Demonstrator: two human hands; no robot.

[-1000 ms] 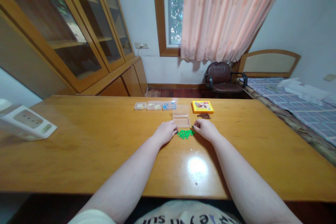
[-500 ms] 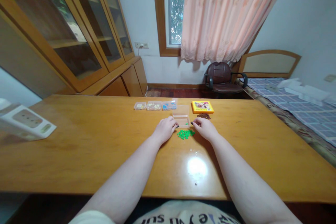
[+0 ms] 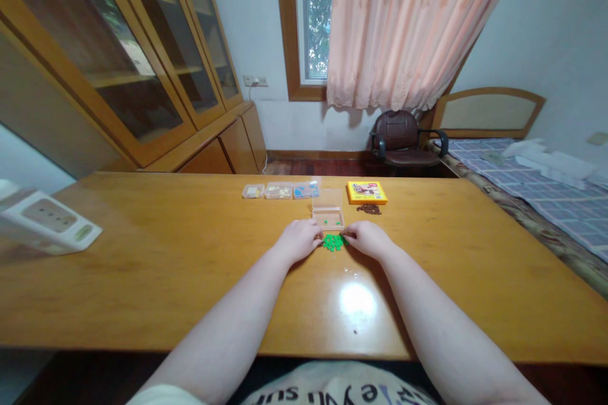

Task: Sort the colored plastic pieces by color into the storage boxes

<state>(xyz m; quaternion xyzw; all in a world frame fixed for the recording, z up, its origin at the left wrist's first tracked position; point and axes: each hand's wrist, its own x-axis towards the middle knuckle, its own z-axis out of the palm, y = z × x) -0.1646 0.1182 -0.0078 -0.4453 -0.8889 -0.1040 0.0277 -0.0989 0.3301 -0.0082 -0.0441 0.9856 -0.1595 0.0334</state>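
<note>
A heap of small green plastic pieces (image 3: 333, 242) lies on the table between my two hands. My left hand (image 3: 300, 239) rests at the heap's left edge, fingers curled together with the tips against the green pieces. From the right, my right hand (image 3: 368, 238) meets the heap with its fingers drawn into a pinch. Whatever either hand holds is too small or hidden to tell. Just beyond the heap stands a clear plastic box (image 3: 327, 228) with its lid raised, holding a couple of green bits on its floor.
Farther back, three clear boxes stand in a row: one with pale contents (image 3: 253, 192), one with cream pieces (image 3: 278, 191), one with blue pieces (image 3: 305, 190). A yellow box (image 3: 367, 193) lies behind brown pieces (image 3: 369, 209). A white device (image 3: 52, 218) sits far left.
Both hands have come down from beside the clear box to the sides of the green heap. A further green bit shows in the box. The heap looks narrower, and the brown pieces are less covered.
</note>
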